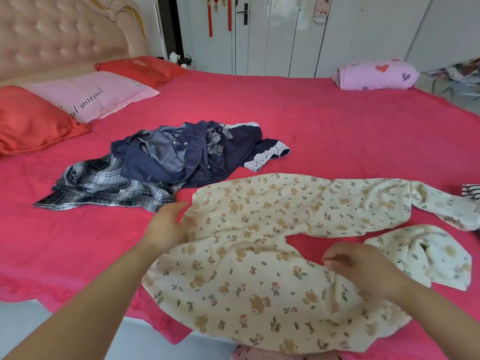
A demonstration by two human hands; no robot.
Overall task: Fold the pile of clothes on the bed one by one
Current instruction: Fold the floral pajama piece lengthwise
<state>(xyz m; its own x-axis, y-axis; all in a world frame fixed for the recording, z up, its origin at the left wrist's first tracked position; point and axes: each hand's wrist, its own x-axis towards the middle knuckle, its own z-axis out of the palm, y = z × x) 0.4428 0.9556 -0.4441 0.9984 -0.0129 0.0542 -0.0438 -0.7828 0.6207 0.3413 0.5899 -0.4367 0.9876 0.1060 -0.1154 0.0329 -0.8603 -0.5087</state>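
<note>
Cream bear-print pyjama trousers (259, 229) lie spread on the pink bedsheet (337, 131), waist at the left, legs running right. My left hand (168, 224) rests at the waist edge with fingers fairly straight, touching the cloth. Over the near leg, my right hand (355, 266) has curled fingers that pinch the fabric. Behind the trousers sits a pile of clothes: a denim jacket (166, 157), a dark navy top with white lace trim (239, 149) and a black-and-white plaid shirt (104, 188).
Red pillows (31, 120) and a pink pillow (91, 97) lie by the tufted headboard at the left. A lilac heart-print pillow (376, 74) sits at the far right. A striped garment (471, 193) peeks in at the right edge. The bed's near edge runs under my arms.
</note>
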